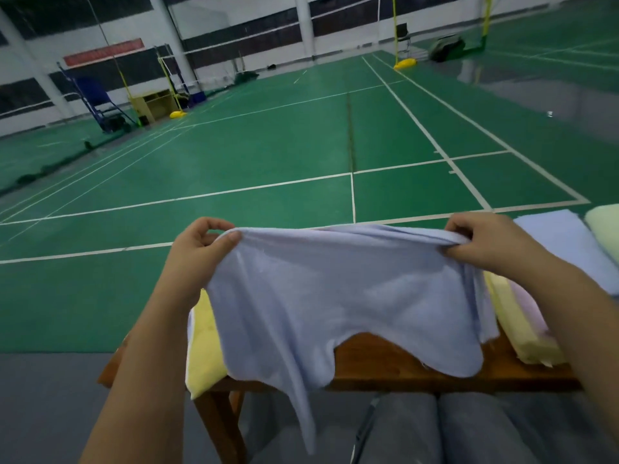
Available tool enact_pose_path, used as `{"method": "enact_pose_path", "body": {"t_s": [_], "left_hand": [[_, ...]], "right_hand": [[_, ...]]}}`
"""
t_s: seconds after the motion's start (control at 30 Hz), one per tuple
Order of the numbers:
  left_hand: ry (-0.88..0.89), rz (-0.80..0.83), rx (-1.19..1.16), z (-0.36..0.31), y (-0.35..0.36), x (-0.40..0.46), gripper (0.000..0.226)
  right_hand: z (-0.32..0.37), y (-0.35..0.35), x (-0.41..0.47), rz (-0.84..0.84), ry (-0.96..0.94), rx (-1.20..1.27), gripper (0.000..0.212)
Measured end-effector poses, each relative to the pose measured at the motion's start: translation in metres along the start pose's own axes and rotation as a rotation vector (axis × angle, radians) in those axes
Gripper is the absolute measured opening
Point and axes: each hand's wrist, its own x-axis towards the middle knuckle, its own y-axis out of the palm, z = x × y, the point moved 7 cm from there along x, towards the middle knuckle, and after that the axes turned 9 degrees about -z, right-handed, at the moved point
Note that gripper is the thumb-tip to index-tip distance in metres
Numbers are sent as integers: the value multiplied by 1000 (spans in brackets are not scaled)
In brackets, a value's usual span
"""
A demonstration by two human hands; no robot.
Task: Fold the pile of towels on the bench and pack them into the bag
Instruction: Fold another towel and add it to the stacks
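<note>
Green court floor stretches behind the wooden surface (402,360) where we work. Our left hand (197,244) and right hand (485,242) each keep a pinching grip on a top corner of the blue towel (335,296), held spread above the surface — not yet folded. Yellow and other towels (522,333) lie alongside; we see no bag, so packing looks untouched.

Down on the brown wooden surface (395,360), a yellow towel (204,349) drapes over the left end while a folded yellow-and-pink stack (522,329), a blue towel (576,249) and a pale green one (606,229) sit right.
</note>
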Motion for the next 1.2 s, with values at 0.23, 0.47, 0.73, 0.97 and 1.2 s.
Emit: {"method": "enact_pose_path", "body": {"t_s": [0.23, 0.47, 0.73, 0.97, 1.2], "left_hand": [[-210, -94, -67, 61, 47, -6, 7], [-319, 353, 176, 109, 155, -57, 57], [-142, 373, 835, 183, 111, -76, 56], [-88, 310, 898, 187, 106, -90, 49], [-248, 267, 750, 189, 87, -87, 56]], "right_hand": [[-30, 20, -8, 34, 270, 129, 8], [-76, 99, -27, 173, 524, 162, 48], [-104, 121, -101, -191, 434, -10, 36], [-83, 143, -130, 50, 355, 134, 56], [-90, 125, -127, -49, 419, 206, 20]]}}
